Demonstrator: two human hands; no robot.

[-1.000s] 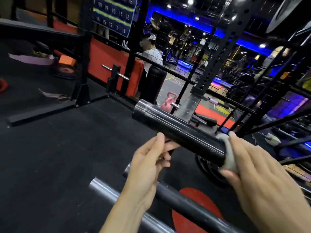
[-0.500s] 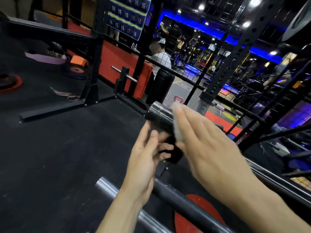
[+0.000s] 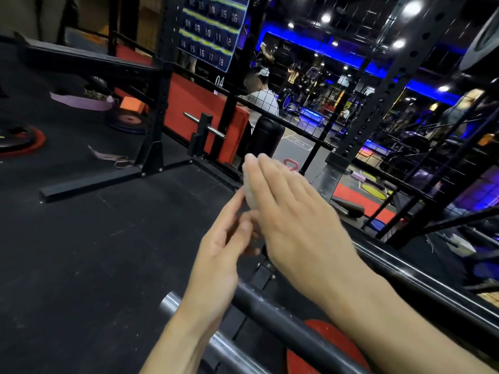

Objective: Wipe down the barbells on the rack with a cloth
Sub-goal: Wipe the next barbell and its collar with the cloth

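R hand [image 3: 294,211], fingers straight and together, pressed a pale cloth [image 3: 249,194] flat at frame centre; bar end beneath was hidden. L hand [image 3: 224,252], fingers loosely extended, touched the cloth's lower edge. Open black floor [image 3: 81,252] lay at 9 o'clock; barbells [image 3: 270,311] crossed at 5 o'clock.
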